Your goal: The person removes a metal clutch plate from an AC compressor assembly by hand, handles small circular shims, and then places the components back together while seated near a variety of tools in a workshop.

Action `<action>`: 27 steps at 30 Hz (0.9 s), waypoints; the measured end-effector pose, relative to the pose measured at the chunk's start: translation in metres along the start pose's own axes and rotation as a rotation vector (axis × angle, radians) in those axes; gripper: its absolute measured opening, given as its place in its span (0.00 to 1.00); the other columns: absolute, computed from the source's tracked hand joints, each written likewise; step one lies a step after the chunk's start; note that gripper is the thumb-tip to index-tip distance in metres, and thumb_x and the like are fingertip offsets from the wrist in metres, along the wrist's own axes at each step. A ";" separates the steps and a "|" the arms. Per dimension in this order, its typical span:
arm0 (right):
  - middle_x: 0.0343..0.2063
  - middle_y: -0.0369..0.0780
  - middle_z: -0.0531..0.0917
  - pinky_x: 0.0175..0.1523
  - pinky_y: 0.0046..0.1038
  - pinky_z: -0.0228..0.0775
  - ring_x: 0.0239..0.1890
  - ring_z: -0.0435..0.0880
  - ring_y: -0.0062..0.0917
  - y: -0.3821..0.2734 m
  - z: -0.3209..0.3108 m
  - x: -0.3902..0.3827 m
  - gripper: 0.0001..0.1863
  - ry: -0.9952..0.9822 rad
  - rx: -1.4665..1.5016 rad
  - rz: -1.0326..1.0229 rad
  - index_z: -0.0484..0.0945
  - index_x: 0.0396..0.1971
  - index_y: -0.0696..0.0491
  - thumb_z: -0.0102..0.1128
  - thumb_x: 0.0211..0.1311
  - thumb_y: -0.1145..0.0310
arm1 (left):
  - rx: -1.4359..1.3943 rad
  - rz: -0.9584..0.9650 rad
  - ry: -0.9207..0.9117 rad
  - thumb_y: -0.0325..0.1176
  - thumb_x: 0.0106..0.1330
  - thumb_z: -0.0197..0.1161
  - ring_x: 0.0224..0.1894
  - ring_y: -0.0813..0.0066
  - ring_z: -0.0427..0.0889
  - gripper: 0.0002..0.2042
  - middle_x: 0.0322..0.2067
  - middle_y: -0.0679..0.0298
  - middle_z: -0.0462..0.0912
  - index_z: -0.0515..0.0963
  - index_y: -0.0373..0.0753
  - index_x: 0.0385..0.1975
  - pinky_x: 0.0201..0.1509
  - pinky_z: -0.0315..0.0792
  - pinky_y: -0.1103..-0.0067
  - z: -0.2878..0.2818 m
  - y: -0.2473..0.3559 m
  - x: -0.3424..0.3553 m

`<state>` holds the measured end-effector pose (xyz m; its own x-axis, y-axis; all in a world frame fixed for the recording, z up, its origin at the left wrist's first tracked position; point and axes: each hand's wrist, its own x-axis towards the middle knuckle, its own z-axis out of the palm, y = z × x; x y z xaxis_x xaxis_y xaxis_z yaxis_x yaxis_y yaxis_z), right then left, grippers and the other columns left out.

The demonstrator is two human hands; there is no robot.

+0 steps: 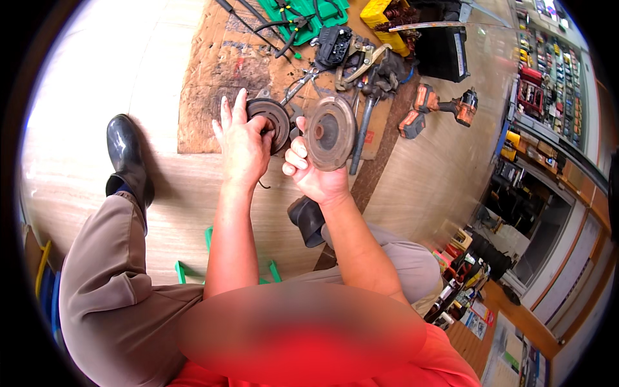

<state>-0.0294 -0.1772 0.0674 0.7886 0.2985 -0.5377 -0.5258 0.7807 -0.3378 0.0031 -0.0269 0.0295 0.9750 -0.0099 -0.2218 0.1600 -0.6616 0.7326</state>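
My right hand [322, 177] grips a round, worn metal disc [342, 145] by its lower left edge, its broad face tilted up toward me. Close to its left, a dark grooved pulley [281, 122] sits over the cardboard's near edge. My left hand [245, 151] is at this pulley: the thumb and forefinger bend in at its hub, while the other fingers spread out to the left. Whatever those two fingertips pinch inside the hub is hidden. A thin dark wire [264, 186] shows just below the pulley.
Stained cardboard [200, 122] bears pliers [293, 32], a green tool case [313, 29], a metal puller [364, 68], dark gloves [390, 71] and a long bar [363, 132]. An orange cordless impact driver [459, 106], a yellow bin [380, 16] and stocked shelves [548, 71] are on the right.
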 end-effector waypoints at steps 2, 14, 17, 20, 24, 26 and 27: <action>0.27 0.31 0.72 0.38 0.26 0.64 0.28 0.69 0.18 0.000 0.000 0.000 0.30 -0.018 0.043 0.024 0.69 0.62 0.47 0.55 0.63 0.47 | -0.047 -0.016 0.045 0.28 0.52 0.69 0.68 0.38 0.56 0.06 0.66 0.49 0.63 0.81 0.39 0.29 0.68 0.51 0.46 -0.001 -0.002 0.003; 0.23 0.28 0.73 0.30 0.22 0.64 0.23 0.72 0.15 -0.001 0.009 -0.001 0.20 0.072 -0.034 0.037 0.74 0.37 0.46 0.56 0.62 0.43 | -1.322 -0.070 -0.366 0.21 0.61 0.63 0.19 0.83 0.80 0.02 0.70 0.51 0.55 0.77 0.29 0.29 0.18 0.71 0.88 -0.035 0.047 0.001; 0.23 0.27 0.73 0.30 0.23 0.65 0.23 0.72 0.15 0.001 0.009 0.000 0.19 0.110 -0.061 0.049 0.74 0.38 0.44 0.57 0.62 0.44 | -1.234 -0.058 -0.386 0.20 0.61 0.63 0.19 0.84 0.79 0.02 0.70 0.51 0.54 0.76 0.30 0.29 0.18 0.72 0.88 -0.038 0.049 0.002; 0.23 0.27 0.73 0.30 0.24 0.65 0.23 0.72 0.15 0.001 0.013 0.001 0.19 0.100 -0.062 0.079 0.74 0.39 0.44 0.57 0.62 0.44 | -1.169 -0.053 -0.398 0.21 0.61 0.63 0.18 0.85 0.79 0.03 0.70 0.50 0.53 0.76 0.31 0.28 0.17 0.71 0.89 -0.040 0.047 0.004; 0.23 0.27 0.73 0.30 0.24 0.65 0.23 0.72 0.16 0.003 0.011 0.002 0.18 0.076 -0.009 0.115 0.73 0.40 0.45 0.58 0.62 0.46 | -1.258 -0.100 -0.398 0.21 0.60 0.65 0.16 0.86 0.78 0.04 0.70 0.48 0.52 0.76 0.32 0.28 0.15 0.69 0.90 -0.037 0.045 0.003; 0.23 0.28 0.73 0.30 0.25 0.66 0.23 0.72 0.16 0.003 0.007 0.002 0.18 0.050 0.017 0.136 0.73 0.41 0.45 0.57 0.63 0.46 | -1.316 -0.130 -0.402 0.21 0.60 0.65 0.16 0.86 0.78 0.04 0.70 0.48 0.52 0.76 0.33 0.28 0.15 0.69 0.90 -0.034 0.043 0.003; 0.23 0.28 0.73 0.30 0.26 0.67 0.23 0.73 0.16 0.004 0.005 0.001 0.18 0.036 0.028 0.148 0.73 0.41 0.44 0.57 0.63 0.46 | -1.335 -0.143 -0.406 0.21 0.59 0.66 0.16 0.86 0.78 0.04 0.70 0.47 0.52 0.76 0.33 0.28 0.15 0.69 0.90 -0.033 0.042 0.003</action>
<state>-0.0289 -0.1709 0.0690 0.6910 0.3917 -0.6075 -0.6257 0.7449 -0.2314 0.0177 -0.0304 0.0809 0.8630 -0.3688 -0.3453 0.5000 0.5255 0.6884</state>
